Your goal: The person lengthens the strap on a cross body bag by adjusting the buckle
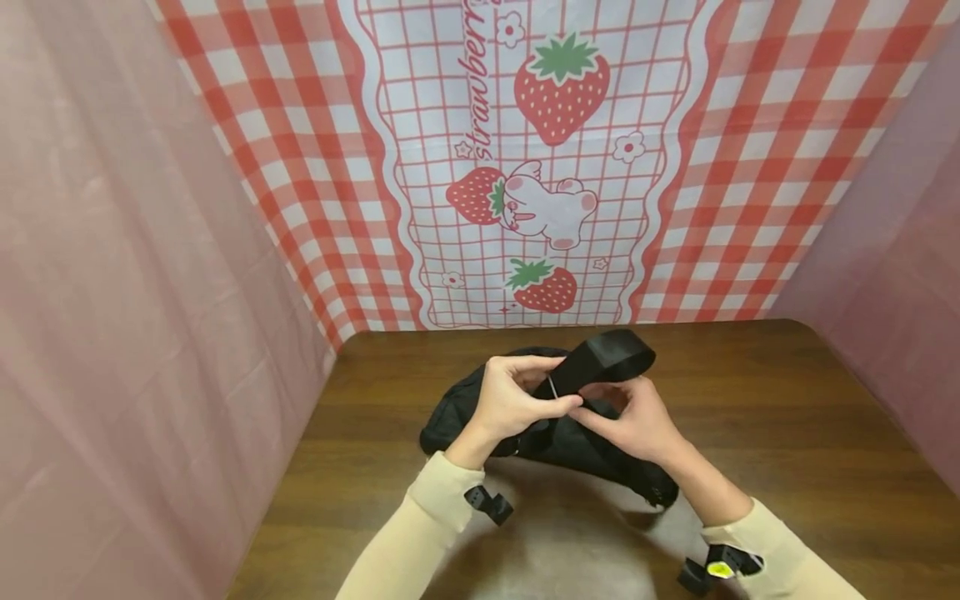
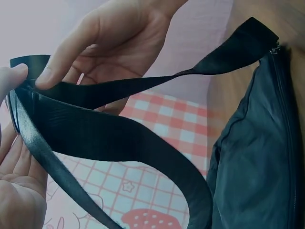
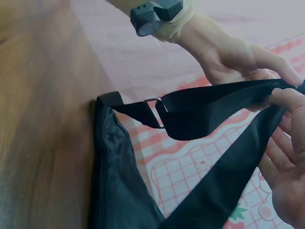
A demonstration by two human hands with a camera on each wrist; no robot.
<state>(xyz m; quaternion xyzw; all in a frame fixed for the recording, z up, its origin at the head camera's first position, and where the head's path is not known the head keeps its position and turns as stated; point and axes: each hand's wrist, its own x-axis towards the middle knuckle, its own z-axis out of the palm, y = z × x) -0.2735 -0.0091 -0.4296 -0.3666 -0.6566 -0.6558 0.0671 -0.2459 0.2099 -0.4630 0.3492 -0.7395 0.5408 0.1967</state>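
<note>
A black crescent-shaped bag (image 1: 457, 408) with a wide black strap (image 1: 600, 358) lies on the table. My left hand (image 1: 510, 400) pinches the strap between thumb and fingers, above the bag. Close beside it, my right hand (image 1: 637, 417) pinches the same strap, their fingertips nearly meeting. A loop of strap stands up past the fingers. A thin metal bar crosses the strap by my left hand. In the right wrist view a rectangular metal ring (image 3: 156, 113) joins the strap near the bag's end. A zipper (image 2: 281, 95) runs along the bag in the left wrist view.
The brown wooden table (image 1: 360, 500) has a red-and-white strawberry cloth (image 1: 525, 183) hanging behind it. Pink curtains (image 1: 135, 292) hang at both sides. Each wrist wears a small black camera (image 1: 489, 504).
</note>
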